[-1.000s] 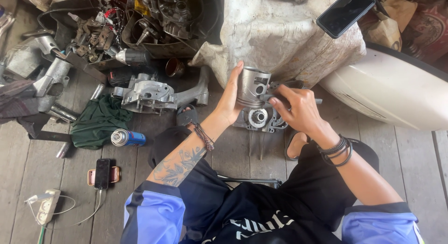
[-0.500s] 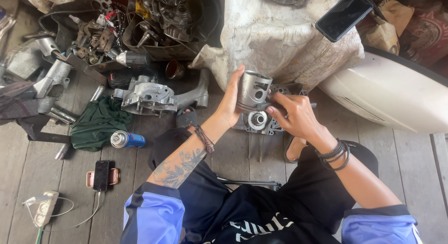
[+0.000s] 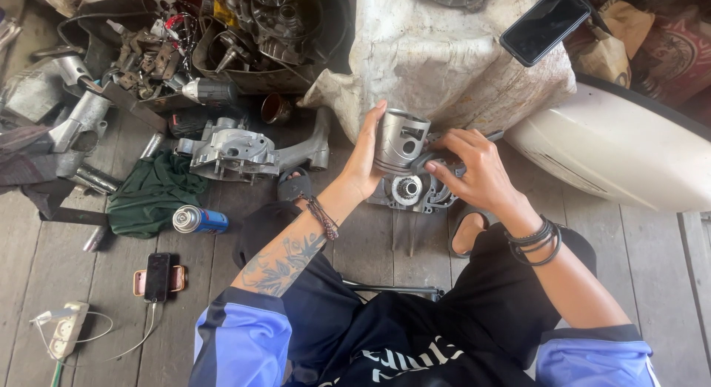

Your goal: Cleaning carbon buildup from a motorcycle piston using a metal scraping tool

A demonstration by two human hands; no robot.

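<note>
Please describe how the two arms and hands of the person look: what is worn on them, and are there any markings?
The left hand is bare, with a thin braided band at its wrist and a dark tattoo on the forearm. The right hand is bare, with several black bracelets at the wrist. Both upper arms have short blue sleeves.

At the centre of the frame the left hand (image 3: 364, 161) holds a grey metal piston (image 3: 400, 141) upright, fingers wrapped round its left side. The right hand (image 3: 474, 168) touches the piston's right side, just above a metal engine casing (image 3: 411, 191) on the wooden floor (image 3: 652, 283). Left of centre lie another engine casing (image 3: 233, 154), a green cloth (image 3: 152, 194) and a blue spray can (image 3: 198, 220). A phone (image 3: 544, 24) rests on a white sack (image 3: 444, 57) in the upper right.
</note>
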